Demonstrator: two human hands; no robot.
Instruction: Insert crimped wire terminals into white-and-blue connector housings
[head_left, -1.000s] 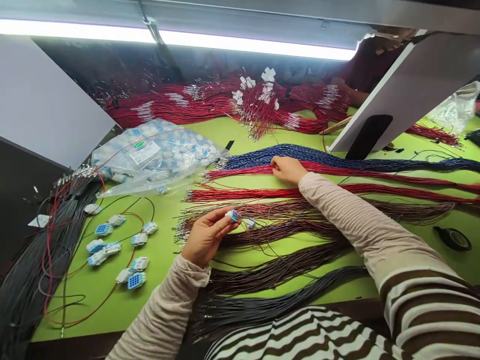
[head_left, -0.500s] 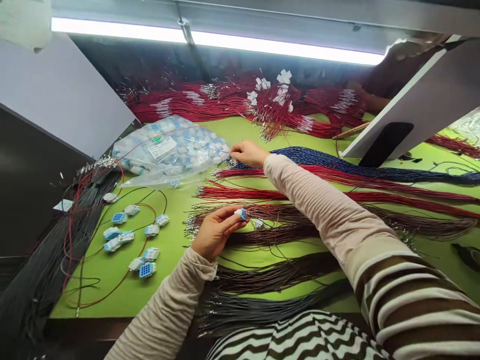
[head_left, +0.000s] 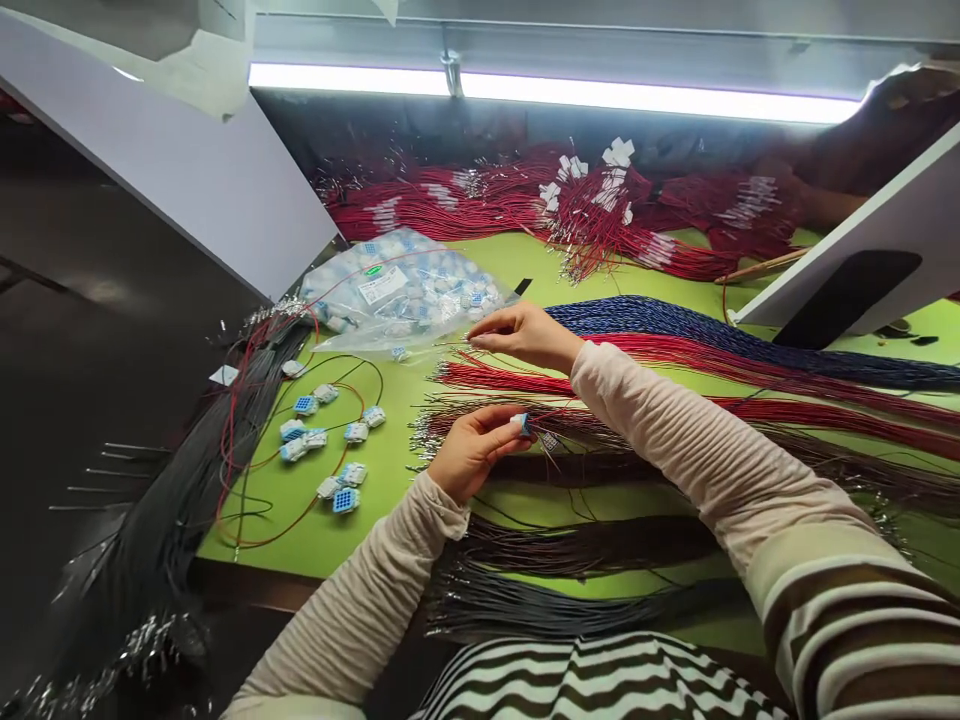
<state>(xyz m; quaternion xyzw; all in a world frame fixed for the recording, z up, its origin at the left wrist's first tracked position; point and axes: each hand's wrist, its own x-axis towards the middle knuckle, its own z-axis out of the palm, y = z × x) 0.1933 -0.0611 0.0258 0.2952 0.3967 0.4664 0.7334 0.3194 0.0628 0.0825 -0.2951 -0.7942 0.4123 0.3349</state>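
My left hand (head_left: 474,450) pinches a small white and blue connector (head_left: 522,423) with thin wires trailing from it, held just above the brown wire bundle (head_left: 675,445). My right hand (head_left: 525,335) hovers over the left ends of the red wire bundle (head_left: 675,350), fingers pinched together on a thin wire I can barely make out. The blue wire bundle (head_left: 675,320) lies just behind that hand. Both sleeves are beige and ribbed.
A clear bag of connectors (head_left: 405,290) lies behind my right hand. Several loose wired connectors (head_left: 330,440) sit on the green mat (head_left: 390,480) at left. Black wires (head_left: 195,500) run along the left edge. Red wire bundles (head_left: 600,210) fill the back; a white stand (head_left: 862,260) rises at right.
My right hand slid left from mid-bundle to the wire ends, then drew back toward me with fingers pinched. The view has swung leftward. My left hand keeps hold of the connector.
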